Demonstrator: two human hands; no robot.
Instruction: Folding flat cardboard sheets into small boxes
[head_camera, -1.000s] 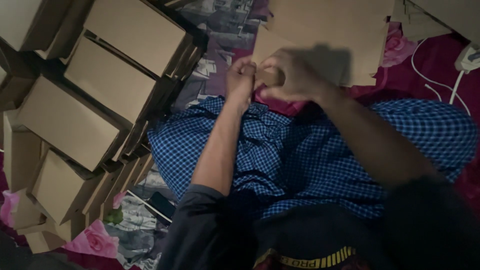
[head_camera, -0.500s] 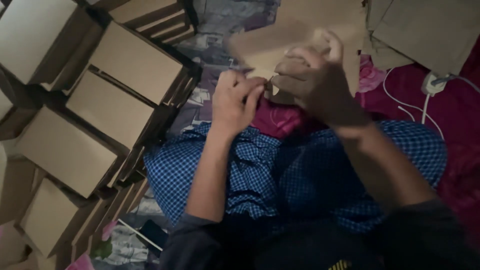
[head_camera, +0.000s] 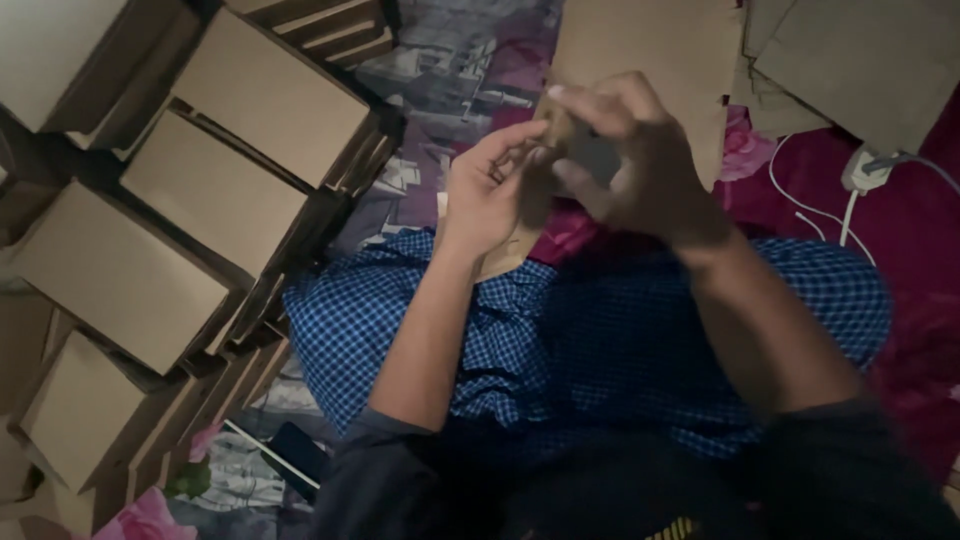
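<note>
i see the cardboard piece (head_camera: 575, 150) pinched between both hands: left hand (head_camera: 490, 190) on its near edge, right hand (head_camera: 640, 165) curled over top; long axis unclear.

dim, uneven light; brighter at upper left; deep shadow below; slight motion blur throughout

A home floor used for box-making is suggested by folded cardboard boxes (head_camera: 210, 190) stacked at nine o'clock on a floral bedsheet (head_camera: 450, 70).
</note>
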